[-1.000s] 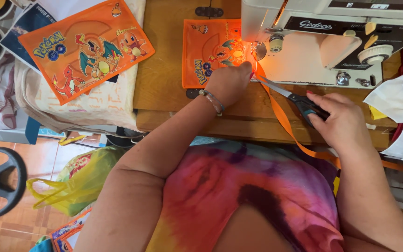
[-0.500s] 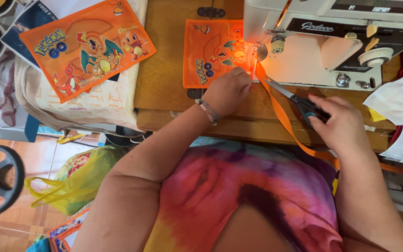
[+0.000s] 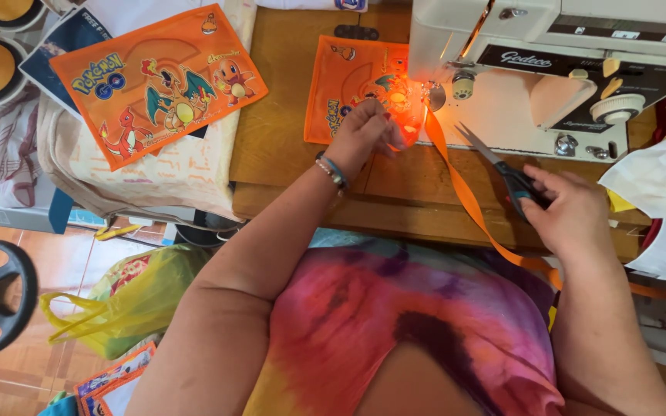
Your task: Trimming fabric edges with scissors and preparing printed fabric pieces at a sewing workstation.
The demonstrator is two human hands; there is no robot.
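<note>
I see wooden sewing table (image 3: 287, 146), tiled floor; left hand (image 3: 368, 131) pinches orange ribbon (image 3: 464, 192), right hand (image 3: 572, 212) grips scissors (image 3: 502, 169).

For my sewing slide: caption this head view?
Left hand steadies orange fabric at sewing machine; right hand holds scissors.

A black, oblong label plate (image 3: 580, 58) with pale lettering runs along the white sewing machine's (image 3: 502, 85) front.

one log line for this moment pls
left hand: on orange printed panel by sewing machine | right hand: holds scissors | orange ribbon: hangs off table edge
</note>
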